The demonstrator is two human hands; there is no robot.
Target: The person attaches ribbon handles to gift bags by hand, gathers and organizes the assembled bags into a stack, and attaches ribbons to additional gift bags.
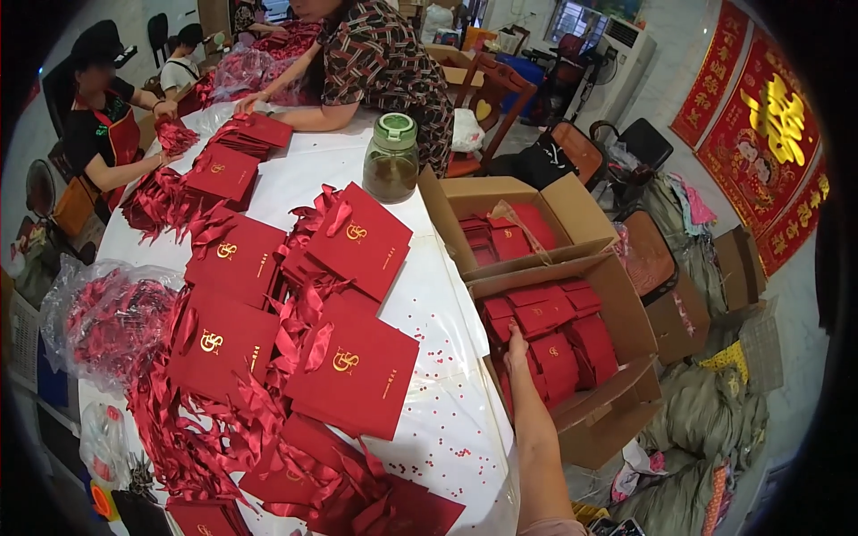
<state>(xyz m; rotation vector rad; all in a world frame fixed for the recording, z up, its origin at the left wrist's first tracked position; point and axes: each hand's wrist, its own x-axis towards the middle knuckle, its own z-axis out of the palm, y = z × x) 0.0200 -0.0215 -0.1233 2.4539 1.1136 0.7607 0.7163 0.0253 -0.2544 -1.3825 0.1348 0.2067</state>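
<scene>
My right hand (515, 345) reaches into the near cardboard carton (630, 308) and is closed at the left edge of the packed red gift bags (554, 353). Its thumb side shows, while most of its fingers are hidden against the bags. My left hand is out of view. On the white-covered table (447, 357) to the left lie stacks of flat red gift bags (353, 362) with gold print and red ribbon handles (290, 313). Small red paper dots are scattered on the white cover beside the stacks.
A second carton (572, 210) with red bags adjoins the near one. A green-lidded jar (391, 161) stands at the table edge. Clear plastic (107, 313) wraps red ribbons at left. Other people work at the far end. A wooden chair (487, 112) stands beyond the cartons.
</scene>
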